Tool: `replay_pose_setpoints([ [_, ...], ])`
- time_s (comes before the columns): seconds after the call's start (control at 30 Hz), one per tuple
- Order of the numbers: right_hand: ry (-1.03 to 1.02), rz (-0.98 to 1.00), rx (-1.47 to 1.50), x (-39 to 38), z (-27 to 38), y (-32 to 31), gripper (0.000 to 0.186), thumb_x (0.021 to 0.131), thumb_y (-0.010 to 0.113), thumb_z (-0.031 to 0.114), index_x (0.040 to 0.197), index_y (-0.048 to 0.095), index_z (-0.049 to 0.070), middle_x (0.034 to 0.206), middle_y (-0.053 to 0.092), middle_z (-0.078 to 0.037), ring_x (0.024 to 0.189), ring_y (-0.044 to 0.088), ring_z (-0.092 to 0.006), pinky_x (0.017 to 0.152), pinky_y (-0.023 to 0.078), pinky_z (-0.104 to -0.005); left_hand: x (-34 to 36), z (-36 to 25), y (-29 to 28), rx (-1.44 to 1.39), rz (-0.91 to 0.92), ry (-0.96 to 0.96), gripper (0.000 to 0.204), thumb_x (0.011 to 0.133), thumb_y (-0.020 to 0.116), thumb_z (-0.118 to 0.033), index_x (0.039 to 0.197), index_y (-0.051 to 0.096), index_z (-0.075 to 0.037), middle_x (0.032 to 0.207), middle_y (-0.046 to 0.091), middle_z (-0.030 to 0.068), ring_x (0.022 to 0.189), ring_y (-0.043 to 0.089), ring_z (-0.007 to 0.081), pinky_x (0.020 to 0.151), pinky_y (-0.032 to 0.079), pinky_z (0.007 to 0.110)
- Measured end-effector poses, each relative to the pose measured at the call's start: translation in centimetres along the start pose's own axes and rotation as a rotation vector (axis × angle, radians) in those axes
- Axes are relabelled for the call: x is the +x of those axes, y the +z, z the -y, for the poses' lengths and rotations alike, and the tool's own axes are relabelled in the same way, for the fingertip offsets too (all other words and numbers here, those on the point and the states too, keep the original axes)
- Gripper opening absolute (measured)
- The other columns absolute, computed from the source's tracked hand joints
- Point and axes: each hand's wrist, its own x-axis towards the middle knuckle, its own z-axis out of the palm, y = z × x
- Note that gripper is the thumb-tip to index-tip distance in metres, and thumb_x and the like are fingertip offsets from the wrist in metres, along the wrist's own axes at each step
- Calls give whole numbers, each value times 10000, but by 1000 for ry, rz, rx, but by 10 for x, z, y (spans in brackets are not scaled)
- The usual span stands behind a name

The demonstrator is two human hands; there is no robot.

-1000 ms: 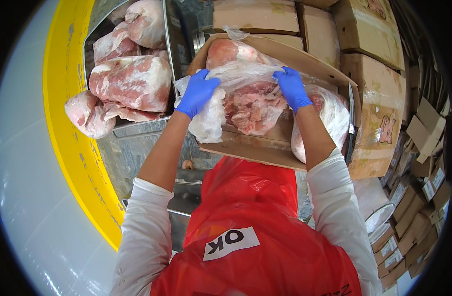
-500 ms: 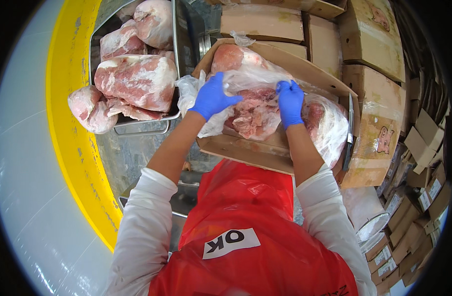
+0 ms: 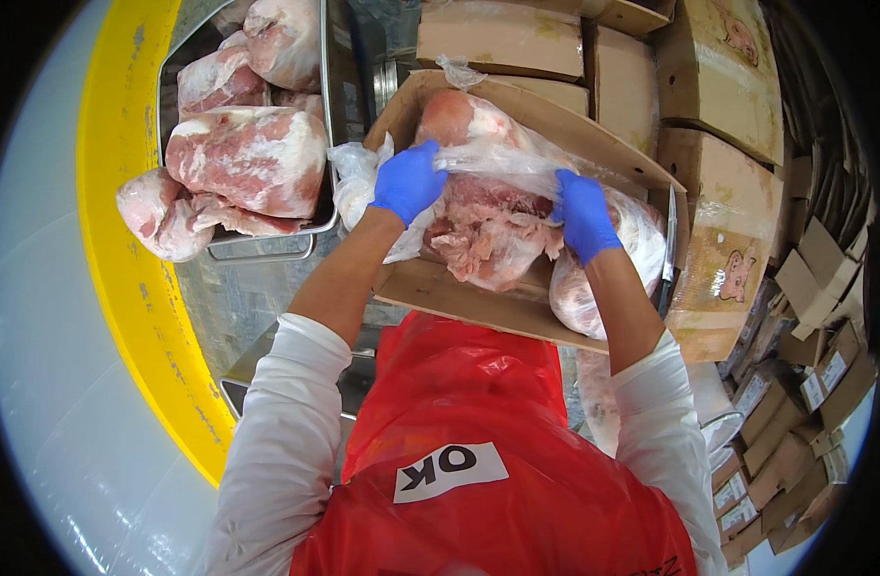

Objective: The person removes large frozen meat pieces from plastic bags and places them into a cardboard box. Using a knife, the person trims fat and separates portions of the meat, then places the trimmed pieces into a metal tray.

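In front of me, a large raw piece of meat (image 3: pixel 493 235) lies in an open cardboard box (image 3: pixel 469 305). Clear plastic film (image 3: pixel 502 165) stretches across the meat between my hands. My blue-gloved left hand (image 3: pixel 409 182) is closed on the film's left end, beside a crumpled bunch of it. The other end is gripped by my right hand (image 3: pixel 586 216), also blue-gloved; its fingertips are partly hidden. A second, film-wrapped piece of meat (image 3: pixel 576 296) fills the box's right end, partly covered by my right forearm.
A knife (image 3: pixel 669 235) stands along the box's right edge. To the left, a metal tub (image 3: pixel 330 106) holds several bare meat pieces (image 3: pixel 248 158), one hanging over its near side. Closed cartons (image 3: pixel 720 206) are stacked behind and to the right. Flattened cardboard (image 3: pixel 800 384) lies farther right.
My hands have spread apart, the right one moving rightward, and the film between them is drawn tighter. More of the meat's near side now shows. The view has shifted slightly.
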Motion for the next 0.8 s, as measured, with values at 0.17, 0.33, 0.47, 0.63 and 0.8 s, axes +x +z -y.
replay_pose_setpoints([
  [0.17, 117, 9, 52, -40, 30, -20, 179, 968, 693, 201, 847, 594, 112, 647, 460, 19, 496, 398, -127, 461, 327, -315, 8, -4, -4, -187, -97, -117, 239, 840, 700, -249, 996, 715, -67, 989, 743, 213, 976, 699, 415, 916, 544, 495],
  [0.33, 96, 124, -17, -46, 45, -30, 208, 951, 716, 190, 805, 591, 111, 639, 462, 27, 499, 385, -117, 474, 324, -310, 0, 30, -2, -321, -22, 28, 391, 833, 750, -343, 1054, 731, -21, 997, 737, 238, 978, 697, 429, 896, 551, 483],
  [0.47, -129, 43, -168, -24, 39, -18, 201, 916, 742, 199, 800, 629, 81, 704, 550, 2, 574, 445, -114, 540, 373, -301, -8, 19, -32, -315, 184, 39, 467, 846, 771, -420, 1053, 734, -2, 989, 728, 252, 992, 693, 421, 895, 547, 474],
  [0.63, -158, 72, -421, -5, 36, -11, 189, 882, 763, 194, 903, 670, 31, 833, 655, -33, 709, 532, -127, 662, 463, -311, -22, 30, -18, 113, 244, 158, 419, 861, 772, -435, 946, 747, -26, 928, 732, 228, 915, 706, 397, 871, 549, 467],
  [0.8, -879, -32, -605, -36, 53, -9, 193, 849, 785, 154, 968, 671, 54, 914, 654, -105, 841, 631, -239, 771, 521, -381, -21, 98, 14, -138, 179, 122, 362, 899, 742, -385, 949, 747, -26, 881, 731, 202, 881, 704, 387, 817, 535, 464],
])
